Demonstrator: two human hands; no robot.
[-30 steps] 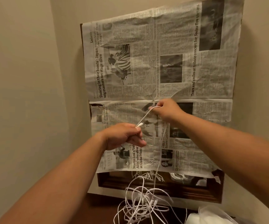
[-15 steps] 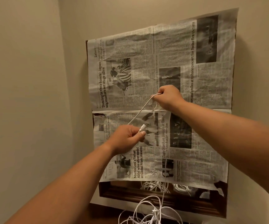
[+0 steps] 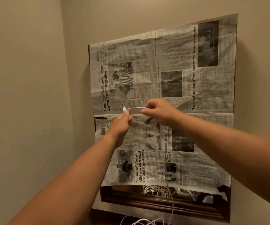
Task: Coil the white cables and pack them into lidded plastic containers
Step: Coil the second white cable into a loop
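Barely begun: left hand (image 3: 122, 121) & right hand (image 3: 161, 112) grips pinch white cable (image 3: 135, 108) before newspaper (image 3: 171, 62), 1st loop; tangle (image 3: 144, 222) below newspaper uncoiled, no containers visible.

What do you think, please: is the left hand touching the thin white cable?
Touching: the head view shows the left hand pinching the thin white cable.
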